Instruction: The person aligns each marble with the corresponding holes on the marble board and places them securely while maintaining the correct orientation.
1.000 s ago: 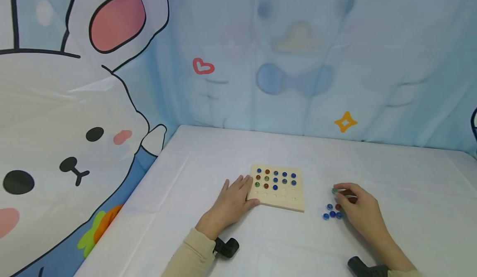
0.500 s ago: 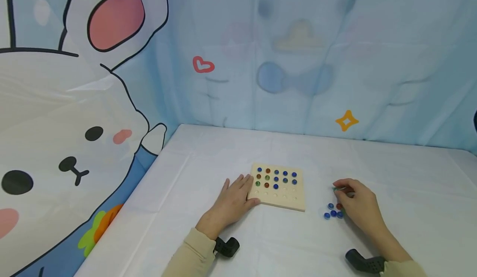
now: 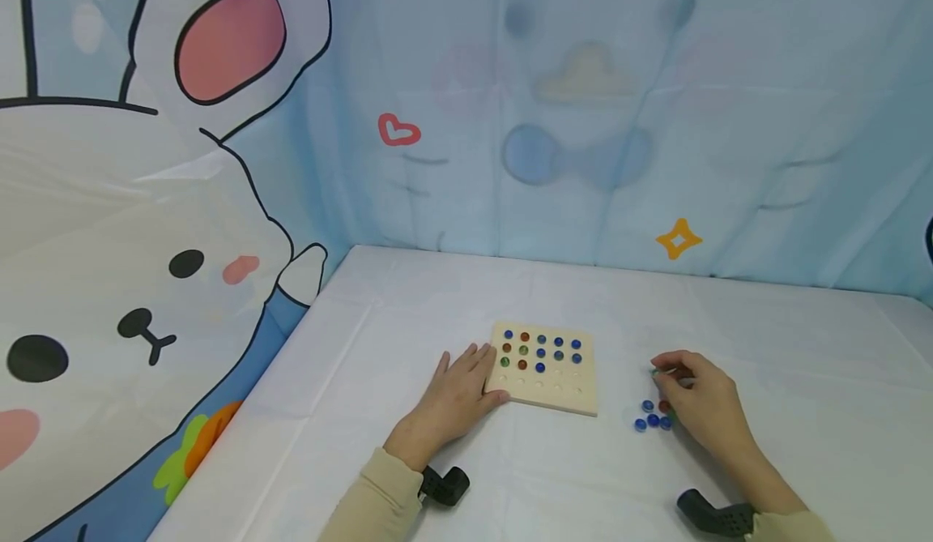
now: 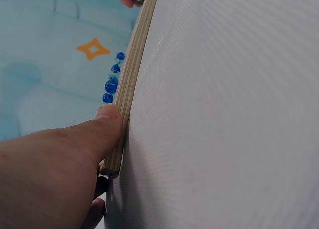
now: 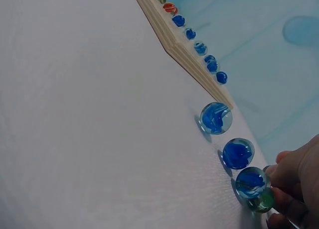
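Observation:
A pale wooden board (image 3: 576, 401) lies on the white table, with blue, red-brown and green glass marbles set in its upper rows of hollows. My left hand (image 3: 449, 400) rests at its left side, fingers stretched along that edge. In the left wrist view the thumb (image 4: 107, 112) lies against the board's front edge. To the right of the board, my right hand (image 3: 698, 396) pinches a green marble (image 3: 654, 372) between thumb and fingertips, mostly hidden by them. Just below that hand sit several loose marbles: blue marbles (image 3: 653, 420), a red-brown marble (image 3: 664, 406) and a green marble (image 5: 261, 201).
The white cloth-covered table (image 3: 554, 477) runs back to a light blue printed curtain (image 3: 452, 194). A large cartoon rabbit print (image 3: 146, 226) covers the left side. Black wrist devices (image 3: 446, 487) sit on both forearms.
My right hand has shifted slightly at the loose marbles, and its fingertips now cover more of the green marble. The left hand and board have stayed in place.

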`<state>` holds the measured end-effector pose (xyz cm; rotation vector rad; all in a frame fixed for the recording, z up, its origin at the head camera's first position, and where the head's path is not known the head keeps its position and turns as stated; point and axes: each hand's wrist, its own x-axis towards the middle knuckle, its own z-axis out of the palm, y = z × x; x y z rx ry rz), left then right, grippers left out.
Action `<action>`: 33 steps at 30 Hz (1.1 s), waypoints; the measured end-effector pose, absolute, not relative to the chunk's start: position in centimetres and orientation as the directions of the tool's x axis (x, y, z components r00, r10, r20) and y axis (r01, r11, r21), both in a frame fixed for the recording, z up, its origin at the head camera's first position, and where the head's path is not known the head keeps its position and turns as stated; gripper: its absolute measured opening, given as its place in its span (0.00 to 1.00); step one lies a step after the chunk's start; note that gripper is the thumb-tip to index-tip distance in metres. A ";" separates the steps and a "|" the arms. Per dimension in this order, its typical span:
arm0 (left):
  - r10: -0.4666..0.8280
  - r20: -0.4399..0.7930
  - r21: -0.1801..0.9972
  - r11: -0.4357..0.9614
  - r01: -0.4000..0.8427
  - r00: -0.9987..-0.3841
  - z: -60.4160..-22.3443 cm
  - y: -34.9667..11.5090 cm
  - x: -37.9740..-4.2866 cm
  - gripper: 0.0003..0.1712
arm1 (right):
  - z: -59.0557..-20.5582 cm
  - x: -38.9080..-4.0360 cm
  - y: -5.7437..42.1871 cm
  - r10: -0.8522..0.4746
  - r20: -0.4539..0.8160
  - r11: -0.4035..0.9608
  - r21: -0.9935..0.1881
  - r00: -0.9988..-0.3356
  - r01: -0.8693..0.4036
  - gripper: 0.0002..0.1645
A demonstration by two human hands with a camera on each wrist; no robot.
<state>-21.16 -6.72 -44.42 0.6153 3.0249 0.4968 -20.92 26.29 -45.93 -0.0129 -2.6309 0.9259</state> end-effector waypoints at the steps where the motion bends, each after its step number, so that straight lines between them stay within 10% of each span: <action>1: 0.383 0.048 0.311 0.872 0.378 -0.923 -44.4 -6.7 -21.2 0.41 | -45.8 -20.9 26.3 0.116 0.319 0.781 -0.614 -0.941 -0.112 0.12; 33: 0.383 0.050 0.298 0.876 0.380 -0.922 -44.5 -6.7 -21.2 0.42 | -43.8 -20.7 20.8 0.000 0.451 0.754 -0.586 -0.892 -0.297 0.11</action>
